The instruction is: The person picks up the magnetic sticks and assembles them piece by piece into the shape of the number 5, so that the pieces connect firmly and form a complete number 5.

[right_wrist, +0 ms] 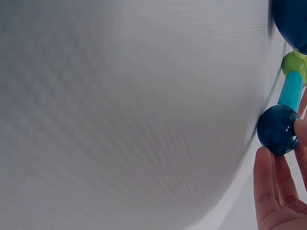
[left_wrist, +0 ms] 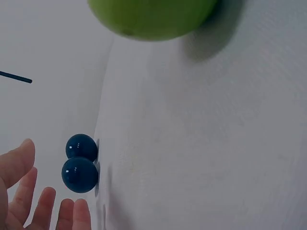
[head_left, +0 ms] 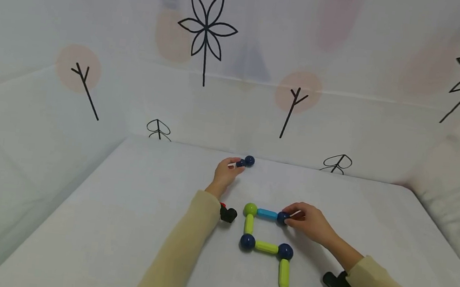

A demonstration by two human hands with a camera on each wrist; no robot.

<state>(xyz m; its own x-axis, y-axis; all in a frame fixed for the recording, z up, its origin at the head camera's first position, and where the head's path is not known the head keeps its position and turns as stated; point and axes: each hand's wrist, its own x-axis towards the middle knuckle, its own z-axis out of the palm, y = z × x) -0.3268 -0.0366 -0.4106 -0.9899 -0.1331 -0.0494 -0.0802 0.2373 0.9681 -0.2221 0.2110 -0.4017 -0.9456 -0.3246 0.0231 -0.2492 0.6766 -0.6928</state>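
My left hand [head_left: 226,173] reaches to the far side of the table, fingers spread beside two dark blue balls [left_wrist: 79,174] that stand close together; a gap shows between fingers and balls in the left wrist view. With thumb and fingers, my right hand [head_left: 311,223] pinches a dark blue ball [right_wrist: 278,129] at the end of a light blue rod [head_left: 267,214]. That rod's other end meets a green ball [head_left: 250,209]. From there a green rod [head_left: 249,224], a dark blue ball [head_left: 247,242], another green rod [head_left: 266,247] and another dark blue ball [head_left: 285,251] follow.
A last green rod [head_left: 284,274] points from the chain toward the near edge. White cloth covers the table [head_left: 120,225]. A printed curtain [head_left: 237,111] hangs behind it and along both sides. Black wrist devices sit at the left sleeve [head_left: 228,215] and right sleeve [head_left: 336,282].
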